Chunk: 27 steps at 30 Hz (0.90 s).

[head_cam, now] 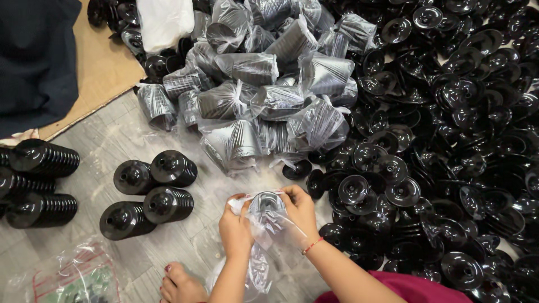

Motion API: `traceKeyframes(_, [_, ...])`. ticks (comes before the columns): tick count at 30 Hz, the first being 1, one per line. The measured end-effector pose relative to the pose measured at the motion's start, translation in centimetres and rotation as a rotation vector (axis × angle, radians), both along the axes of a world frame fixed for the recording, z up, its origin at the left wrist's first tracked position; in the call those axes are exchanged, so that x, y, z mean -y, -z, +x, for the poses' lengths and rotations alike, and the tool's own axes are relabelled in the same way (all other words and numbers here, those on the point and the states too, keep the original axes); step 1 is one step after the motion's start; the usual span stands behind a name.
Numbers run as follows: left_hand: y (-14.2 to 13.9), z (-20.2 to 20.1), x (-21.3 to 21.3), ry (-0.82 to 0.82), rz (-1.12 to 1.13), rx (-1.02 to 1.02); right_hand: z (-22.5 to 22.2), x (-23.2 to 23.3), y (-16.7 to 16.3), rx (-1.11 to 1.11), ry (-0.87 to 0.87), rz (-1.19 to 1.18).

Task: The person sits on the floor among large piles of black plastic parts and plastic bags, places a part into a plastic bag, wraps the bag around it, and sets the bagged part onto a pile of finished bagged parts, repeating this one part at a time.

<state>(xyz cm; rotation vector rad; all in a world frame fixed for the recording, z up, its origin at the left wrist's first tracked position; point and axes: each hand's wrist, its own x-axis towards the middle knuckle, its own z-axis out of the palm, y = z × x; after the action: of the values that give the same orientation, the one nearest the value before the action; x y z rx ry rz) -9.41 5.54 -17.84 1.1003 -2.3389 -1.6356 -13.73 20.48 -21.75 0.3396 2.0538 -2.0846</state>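
Observation:
My left hand [236,227] and my right hand [300,209] both grip the mouth of a clear plastic bag [268,221] that holds a stack of glossy black funnel-shaped plastic parts; the top part's rim [268,199] shows between my fingers. The bag hangs down toward my lap. Just beyond my hands lies a heap of tied clear bags [264,84], each filled with a stack of the same parts. To the right spreads a large loose pile of black parts [449,129].
Four bare stacks of black parts [149,193] stand on the grey floor at left, and more stacks [39,179] lie at the far left edge. A pack of clear bags [70,278] lies at bottom left. Brown cardboard [104,62] and dark cloth [33,56] sit top left. My foot [179,283] rests below.

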Motion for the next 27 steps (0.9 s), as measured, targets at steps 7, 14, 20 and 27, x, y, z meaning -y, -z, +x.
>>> traceKeyframes(7, [2.0,0.4,1.5,0.112,0.075,-0.117,0.1,-0.5,-2.4,0.02,-0.117,0.064])
traceKeyframes(14, [-1.7,0.3,3.9,0.237,0.393,-0.181,1.0,-3.5,-9.2,0.235,-0.323,-0.417])
traceKeyframes(20, [-11.9,1.6,5.5,0.635,0.604,-0.144,1.8,-6.0,-13.7,0.202,-0.638,-0.874])
traceKeyframes(27, [-18.8,2.0,4.3,1.153,0.073,0.089,2.8,-6.2,-18.0,-0.185,-1.07,-0.204])
